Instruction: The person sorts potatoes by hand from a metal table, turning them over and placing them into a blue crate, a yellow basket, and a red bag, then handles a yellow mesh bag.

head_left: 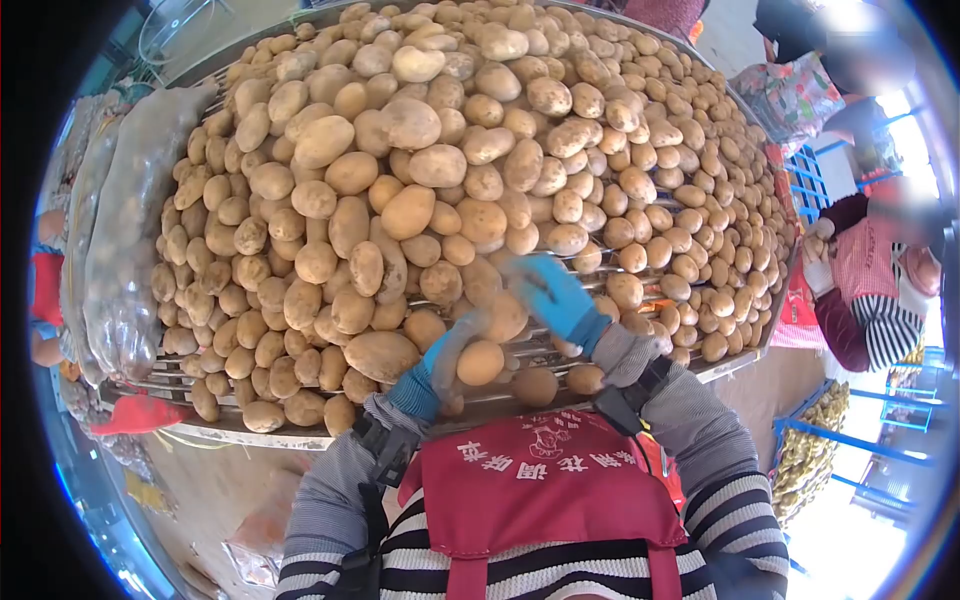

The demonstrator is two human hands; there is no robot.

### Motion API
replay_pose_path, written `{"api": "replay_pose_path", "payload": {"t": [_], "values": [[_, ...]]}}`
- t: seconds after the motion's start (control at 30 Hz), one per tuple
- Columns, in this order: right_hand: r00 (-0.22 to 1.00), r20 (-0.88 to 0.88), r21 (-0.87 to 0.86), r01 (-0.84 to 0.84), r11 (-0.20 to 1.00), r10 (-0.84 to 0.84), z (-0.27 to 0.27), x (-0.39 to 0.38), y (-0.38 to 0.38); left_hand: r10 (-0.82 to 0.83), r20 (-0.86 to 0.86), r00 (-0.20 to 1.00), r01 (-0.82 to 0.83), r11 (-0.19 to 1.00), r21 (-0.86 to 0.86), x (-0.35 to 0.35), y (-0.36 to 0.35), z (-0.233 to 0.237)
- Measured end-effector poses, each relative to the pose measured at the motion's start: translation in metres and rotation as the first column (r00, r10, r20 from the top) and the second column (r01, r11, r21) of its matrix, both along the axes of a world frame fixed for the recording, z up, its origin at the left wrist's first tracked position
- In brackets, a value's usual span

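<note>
- Tabletop (520,352): a sorting bed of metal rollers across the middle of the frame. Bare bars show only along its near edge.
- Heap of potatoes (440,160): tan and earthy, piled deep from the upper edge of the frame down to lower centre.
- Filled sacks (130,230): clear, lying lengthwise along the tabletop's left side, at the left of the frame.
- Co-worker (870,280): at the right edge of the frame, in a striped sleeve and checked apron, at the tabletop's far corner. Bright daylight behind.
- Blue metal frames (850,440): lower right, with a second potato pile (810,450) beside them.
- Red apron (540,480): bottom centre, with white lettering, worn over striped sleeves.
- Left hand (440,365): blue glove, lower centre, over the near edge of the tabletop. The fingers curve against a single potato (481,362). Motion blur hides whether they grip it.
- Right hand (555,295): blue glove, just right of centre, above and right of the left hand. The fingers are released and stretch toward the upper left over the heap's near rim, holding nothing.
</note>
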State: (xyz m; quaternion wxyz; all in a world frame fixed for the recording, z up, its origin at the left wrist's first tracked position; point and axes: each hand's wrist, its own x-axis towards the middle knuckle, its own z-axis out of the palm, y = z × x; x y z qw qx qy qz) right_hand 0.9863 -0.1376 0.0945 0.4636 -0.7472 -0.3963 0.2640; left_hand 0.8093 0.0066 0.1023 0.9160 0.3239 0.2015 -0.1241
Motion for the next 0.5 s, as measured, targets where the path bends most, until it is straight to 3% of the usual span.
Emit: {"api": "replay_pose_path", "payload": {"t": [0.13, 0.2, 0.23, 0.27, 0.33, 0.37, 0.4, 0.5], "values": [[0.951, 0.085, -0.119, -0.286, 0.951, 0.297, 0.008, 0.007, 0.014, 0.069, 0.127, 0.99, -0.094, 0.974, 0.205, -0.006, -0.004, 0.0], [0.919, 0.228, -0.345, -0.233, 0.909, 0.322, 0.033, 0.017, 0.035, -0.002, 0.148, 0.989, -0.049, 0.941, 0.336, -0.011, -0.003, -0.008], [0.89, 0.299, -0.446, -0.188, 0.875, 0.344, 0.048, 0.02, 0.045, 0.025, 0.122, 0.992, -0.059, 0.959, 0.279, -0.013, -0.002, -0.012], [0.883, 0.405, -0.342, -0.095, 0.935, 0.238, 0.056, 0.021, 0.054, 0.052, 0.094, 0.994, -0.072, 0.973, 0.222, -0.012, 0.0, -0.005], [0.805, 0.588, -0.053, -0.056, 0.997, 0.076, 0.046, 0.026, 0.081, 0.211, -0.064, 0.975, -0.218, 0.965, -0.145, -0.009, 0.001, 0.013], [0.76, 0.65, 0.099, -0.053, 0.994, -0.024, 0.045, 0.026, 0.097, 0.21, 0.046, 0.977, -0.207, 0.977, -0.06, -0.013, 0.001, 0.003], [0.744, 0.664, 0.059, -0.142, 0.988, 0.068, 0.046, 0.027, 0.112, 0.195, 0.153, 0.969, -0.202, 0.979, 0.03, -0.019, -0.002, -0.017], [0.643, 0.697, -0.136, -0.318, 0.938, 0.319, 0.054, 0.02, 0.154, 0.158, 0.265, 0.951, -0.191, 0.976, 0.103, -0.022, 0.004, 0.001]]}}
